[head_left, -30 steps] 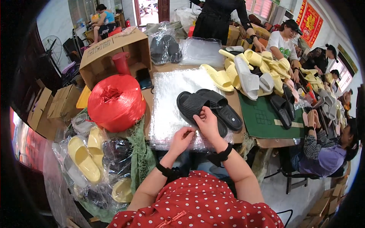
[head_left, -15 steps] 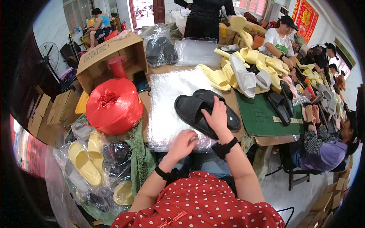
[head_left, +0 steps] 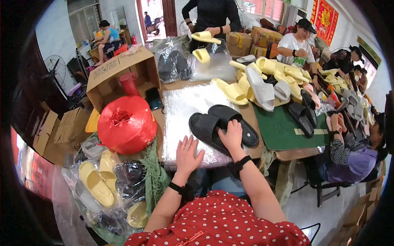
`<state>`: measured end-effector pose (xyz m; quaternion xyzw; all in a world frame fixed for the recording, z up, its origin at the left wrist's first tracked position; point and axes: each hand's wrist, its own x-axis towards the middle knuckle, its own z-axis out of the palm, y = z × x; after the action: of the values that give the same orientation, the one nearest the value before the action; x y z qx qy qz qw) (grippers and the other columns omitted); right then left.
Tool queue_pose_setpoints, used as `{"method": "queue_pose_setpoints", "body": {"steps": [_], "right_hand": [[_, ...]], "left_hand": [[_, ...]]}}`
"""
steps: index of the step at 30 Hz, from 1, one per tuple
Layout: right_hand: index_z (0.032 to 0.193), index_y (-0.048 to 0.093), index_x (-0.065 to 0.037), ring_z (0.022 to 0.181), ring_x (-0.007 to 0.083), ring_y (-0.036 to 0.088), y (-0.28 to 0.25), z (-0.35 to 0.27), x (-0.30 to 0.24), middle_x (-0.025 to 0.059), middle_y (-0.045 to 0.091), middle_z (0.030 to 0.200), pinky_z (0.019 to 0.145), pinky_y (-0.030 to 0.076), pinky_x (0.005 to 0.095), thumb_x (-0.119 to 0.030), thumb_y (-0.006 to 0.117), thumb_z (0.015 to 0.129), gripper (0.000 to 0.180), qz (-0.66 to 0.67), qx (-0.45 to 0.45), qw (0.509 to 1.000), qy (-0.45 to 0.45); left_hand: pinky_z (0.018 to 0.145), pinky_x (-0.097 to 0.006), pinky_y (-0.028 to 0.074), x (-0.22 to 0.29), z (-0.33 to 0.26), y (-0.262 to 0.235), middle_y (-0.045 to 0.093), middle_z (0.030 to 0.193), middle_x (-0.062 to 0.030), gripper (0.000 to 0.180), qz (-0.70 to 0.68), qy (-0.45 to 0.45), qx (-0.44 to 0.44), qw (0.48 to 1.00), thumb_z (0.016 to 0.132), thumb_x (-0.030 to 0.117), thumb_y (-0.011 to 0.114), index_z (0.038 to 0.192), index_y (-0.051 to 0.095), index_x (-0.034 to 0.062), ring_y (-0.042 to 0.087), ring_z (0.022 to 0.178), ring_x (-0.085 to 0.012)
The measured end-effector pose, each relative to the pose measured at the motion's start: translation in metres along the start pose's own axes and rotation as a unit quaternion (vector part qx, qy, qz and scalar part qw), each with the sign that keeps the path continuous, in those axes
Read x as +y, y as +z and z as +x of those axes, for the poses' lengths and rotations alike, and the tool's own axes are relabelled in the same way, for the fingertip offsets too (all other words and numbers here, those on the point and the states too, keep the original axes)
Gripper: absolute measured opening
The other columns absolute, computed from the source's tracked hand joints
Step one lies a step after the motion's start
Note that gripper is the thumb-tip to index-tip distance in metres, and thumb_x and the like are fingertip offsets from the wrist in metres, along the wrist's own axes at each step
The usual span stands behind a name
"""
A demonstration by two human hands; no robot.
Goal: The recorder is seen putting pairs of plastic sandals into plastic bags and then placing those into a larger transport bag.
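A pair of black slide slippers (head_left: 205, 126) lies side by side on a stack of clear plastic bags (head_left: 180, 106) in front of me. My right hand (head_left: 231, 137) is closed on the right slipper, its thumb over the inner edge between the two and its fingers on the strap. To the left of the pair, my left hand (head_left: 188, 155) is open, with spread fingers lying on the bags' near left part and nothing in it. Both wrists wear black bands.
A big red roll of plastic twine (head_left: 125, 127) and an open carton (head_left: 119, 69) stand on the left. Bagged slippers (head_left: 96, 184) fill a sack below. Yellow and grey slippers (head_left: 260, 88) pile up beyond a green mat (head_left: 275, 131). Co-workers sit and stand around the table.
My left hand has moved up and left onto the bags, its fingers spreading. My right hand stays on the black slippers. Across the table, a person now holds yellow slippers lower and further left.
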<state>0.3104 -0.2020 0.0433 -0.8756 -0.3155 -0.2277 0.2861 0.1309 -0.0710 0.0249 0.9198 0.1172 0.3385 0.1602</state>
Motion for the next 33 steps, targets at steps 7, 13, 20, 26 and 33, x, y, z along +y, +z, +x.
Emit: {"method": "queue_pose_setpoints", "body": {"steps": [7, 13, 20, 26, 33], "right_hand": [[0.094, 0.057, 0.001, 0.100, 0.0362, 0.050, -0.005, -0.009, -0.004, 0.0164, 0.051, 0.102, 0.085, 0.044, 0.0471, -0.028, 0.073, 0.075, 0.038, 0.015, -0.004, 1.000, 0.024], [0.088, 0.056, 0.001, 0.097, 0.0361, 0.050, -0.005, -0.009, -0.002, 0.0164, 0.050, 0.097, 0.084, 0.044, 0.0467, -0.028, 0.074, 0.075, 0.037, 0.029, 0.009, 0.999, 0.017], [0.089, 0.056, 0.000, 0.097, 0.0362, 0.050, -0.002, -0.006, -0.002, 0.0160, 0.050, 0.098, 0.083, 0.044, 0.0468, -0.029, 0.074, 0.074, 0.037, 0.023, 0.012, 0.999, 0.021], [0.089, 0.056, -0.001, 0.097, 0.0359, 0.050, 0.004, -0.003, 0.000, 0.0157, 0.051, 0.097, 0.083, 0.043, 0.0468, -0.029, 0.074, 0.074, 0.037, 0.025, 0.029, 0.999, -0.009], [0.105, 0.052, 0.002, 0.097, 0.0398, 0.049, 0.006, 0.010, 0.012, 0.0208, 0.050, 0.101, 0.085, 0.041, 0.0478, -0.013, 0.073, 0.072, 0.042, 0.068, -0.084, 0.993, -0.038]], "left_hand": [[0.109, -0.053, 0.031, 0.004, -0.008, -0.002, 0.057, 0.131, -0.0199, 0.049, -0.002, -0.002, 0.007, 1.000, 0.082, 0.038, 0.065, 0.118, 0.064, 0.0052, 0.047, 0.127, -0.0406], [0.109, -0.052, 0.031, 0.003, -0.009, -0.002, 0.057, 0.130, -0.0195, 0.049, 0.003, 0.010, 0.016, 1.000, 0.081, 0.039, 0.065, 0.117, 0.064, 0.0052, 0.047, 0.127, -0.0398], [0.110, -0.051, 0.029, 0.000, -0.007, 0.002, 0.057, 0.132, -0.0188, 0.048, 0.014, 0.007, 0.014, 1.000, 0.081, 0.038, 0.065, 0.118, 0.064, 0.0076, 0.047, 0.128, -0.0389], [0.108, -0.052, 0.032, -0.002, -0.007, 0.000, 0.058, 0.129, -0.0198, 0.048, 0.012, 0.016, 0.024, 1.000, 0.081, 0.038, 0.065, 0.115, 0.064, 0.0058, 0.049, 0.125, -0.0403], [0.109, -0.053, 0.030, 0.000, -0.009, -0.001, 0.057, 0.130, -0.0202, 0.050, 0.017, 0.011, 0.010, 1.000, 0.082, 0.041, 0.063, 0.118, 0.062, 0.0059, 0.047, 0.127, -0.0406]]}}
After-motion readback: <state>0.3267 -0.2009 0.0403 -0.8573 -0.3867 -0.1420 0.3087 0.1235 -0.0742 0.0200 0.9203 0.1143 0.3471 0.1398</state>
